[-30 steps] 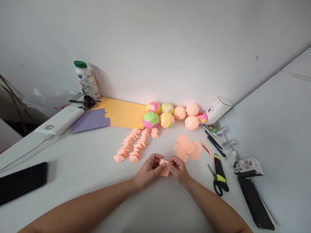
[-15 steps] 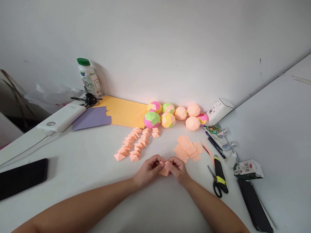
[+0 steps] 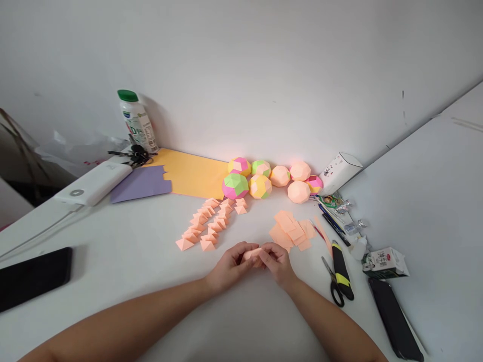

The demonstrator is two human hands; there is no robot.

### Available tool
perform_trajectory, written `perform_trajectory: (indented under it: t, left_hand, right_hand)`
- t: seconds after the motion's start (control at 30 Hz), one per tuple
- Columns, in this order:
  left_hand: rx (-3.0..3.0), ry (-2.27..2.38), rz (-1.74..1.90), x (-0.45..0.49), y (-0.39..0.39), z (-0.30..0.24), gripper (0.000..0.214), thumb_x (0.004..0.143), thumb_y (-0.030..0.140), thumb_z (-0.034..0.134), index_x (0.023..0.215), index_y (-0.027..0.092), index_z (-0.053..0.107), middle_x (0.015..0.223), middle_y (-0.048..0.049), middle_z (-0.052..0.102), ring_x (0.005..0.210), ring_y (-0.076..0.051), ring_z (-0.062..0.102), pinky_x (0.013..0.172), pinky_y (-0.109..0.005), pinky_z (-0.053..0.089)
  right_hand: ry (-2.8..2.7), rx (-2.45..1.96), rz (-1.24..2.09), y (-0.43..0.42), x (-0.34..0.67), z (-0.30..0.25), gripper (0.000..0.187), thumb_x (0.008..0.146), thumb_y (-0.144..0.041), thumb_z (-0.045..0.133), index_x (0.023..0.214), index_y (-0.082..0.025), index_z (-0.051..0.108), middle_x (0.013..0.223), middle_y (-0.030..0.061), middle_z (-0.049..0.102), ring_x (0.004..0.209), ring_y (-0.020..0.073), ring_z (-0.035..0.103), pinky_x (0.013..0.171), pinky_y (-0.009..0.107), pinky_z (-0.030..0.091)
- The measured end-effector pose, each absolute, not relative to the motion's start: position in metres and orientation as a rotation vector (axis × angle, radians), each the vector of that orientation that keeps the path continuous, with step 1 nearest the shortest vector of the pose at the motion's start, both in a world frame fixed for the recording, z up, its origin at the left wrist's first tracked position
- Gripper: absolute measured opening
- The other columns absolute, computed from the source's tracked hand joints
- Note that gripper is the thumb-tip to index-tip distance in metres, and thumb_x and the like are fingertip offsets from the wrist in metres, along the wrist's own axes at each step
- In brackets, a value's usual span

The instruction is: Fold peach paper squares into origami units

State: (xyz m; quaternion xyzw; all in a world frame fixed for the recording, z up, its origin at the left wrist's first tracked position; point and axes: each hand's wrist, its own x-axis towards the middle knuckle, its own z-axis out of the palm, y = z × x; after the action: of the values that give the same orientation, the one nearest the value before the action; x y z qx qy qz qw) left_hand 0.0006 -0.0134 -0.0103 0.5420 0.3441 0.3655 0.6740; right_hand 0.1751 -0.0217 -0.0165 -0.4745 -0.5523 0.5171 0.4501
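Note:
My left hand (image 3: 230,265) and my right hand (image 3: 278,264) meet at the middle of the white table, fingers pinched together on a small peach paper piece (image 3: 253,255) that is mostly hidden between them. Just beyond my left hand lie rows of folded peach paper units (image 3: 207,224). A loose pile of flat peach paper squares (image 3: 292,231) lies beyond my right hand. Several paper polyhedron balls (image 3: 260,181), some peach and some multicoloured, stand by the wall.
Scissors (image 3: 335,281) and a black-and-yellow cutter (image 3: 341,266) lie right of my right hand, beside a small carton (image 3: 385,261), pens and a dark case (image 3: 394,317). Orange paper (image 3: 192,173), purple paper (image 3: 141,183), a power bank (image 3: 92,183), keys and a bottle (image 3: 136,120) sit at back left. A black phone (image 3: 33,276) lies far left.
The peach piece, earlier sticking out below my fingers, is now folded smaller and mostly covered by both hands. The hands stay in the same place.

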Motion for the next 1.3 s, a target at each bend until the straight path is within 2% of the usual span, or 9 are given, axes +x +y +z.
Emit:
perform_trajectory:
  t: [0.1,0.3,0.5,0.63,0.93,1.2,1.3]
  left_hand:
    - [1.230,0.776,0.822,0.001,-0.015,-0.004,0.034,0.084,0.043,0.054,0.107,0.020,0.063,0.105,-0.0072,0.066,0.099,-0.024,0.058,0.085,-0.034,0.047]
    - [1.279,0.751,0.824,0.003,-0.016,0.007,0.034,0.084,0.045,0.051,0.098,0.020,0.068,0.087,-0.0056,0.069,0.090,-0.024,0.058,0.079,-0.033,0.047]
    - [1.311,0.759,0.832,0.002,-0.016,0.003,0.035,0.085,0.044,0.047,0.099,0.019,0.068,0.091,-0.0058,0.068,0.088,-0.023,0.058,0.079,-0.032,0.047]
    - [1.314,0.783,0.848,0.003,-0.016,0.001,0.034,0.084,0.046,0.049,0.089,0.019,0.069,0.081,-0.0048,0.066,0.082,-0.022,0.057,0.074,-0.030,0.046]
    - [1.342,0.759,0.784,0.003,-0.016,0.006,0.041,0.084,0.051,0.044,0.073,0.018,0.064,0.063,-0.0010,0.052,0.064,-0.016,0.045,0.059,-0.026,0.038]
    - [1.375,0.720,0.791,0.003,-0.017,0.008,0.040,0.088,0.043,0.041,0.060,0.017,0.050,0.060,0.0027,0.034,0.059,-0.012,0.029,0.054,-0.024,0.028]
    - [1.377,0.719,0.775,0.002,-0.017,0.008,0.038,0.089,0.041,0.040,0.062,0.017,0.051,0.060,0.0029,0.032,0.059,-0.011,0.028,0.053,-0.024,0.027]
  right_hand:
    - [-1.349,-1.181,1.279,-0.021,0.176,-0.018,0.022,0.079,-0.039,0.063,0.078,-0.017,0.064,0.061,0.0000,0.056,0.054,0.0115,0.050,0.050,0.023,0.043]
    - [-1.317,-1.180,1.304,-0.020,0.176,-0.021,0.023,0.077,-0.040,0.065,0.078,-0.018,0.060,0.063,-0.0003,0.055,0.054,0.0113,0.049,0.049,0.023,0.043]
    - [-1.279,-1.199,1.317,-0.020,0.175,-0.022,0.026,0.074,-0.041,0.068,0.081,-0.019,0.057,0.065,-0.0021,0.050,0.054,0.0100,0.047,0.049,0.022,0.041]
    - [-1.293,-1.201,1.319,-0.020,0.175,-0.021,0.025,0.074,-0.040,0.068,0.081,-0.019,0.057,0.065,-0.0022,0.049,0.054,0.0098,0.045,0.049,0.022,0.040]
    - [-1.388,-1.172,1.287,-0.018,0.175,-0.017,0.022,0.077,-0.040,0.065,0.078,-0.019,0.060,0.067,-0.0012,0.050,0.056,0.0107,0.045,0.050,0.023,0.040]
    - [-1.395,-1.125,1.299,-0.018,0.174,-0.014,0.019,0.078,-0.037,0.065,0.075,-0.018,0.060,0.067,-0.0015,0.050,0.056,0.0105,0.045,0.051,0.023,0.039]
    - [-1.395,-1.121,1.300,-0.018,0.174,-0.013,0.018,0.078,-0.035,0.065,0.074,-0.019,0.060,0.067,-0.0013,0.050,0.057,0.0107,0.045,0.052,0.023,0.039]
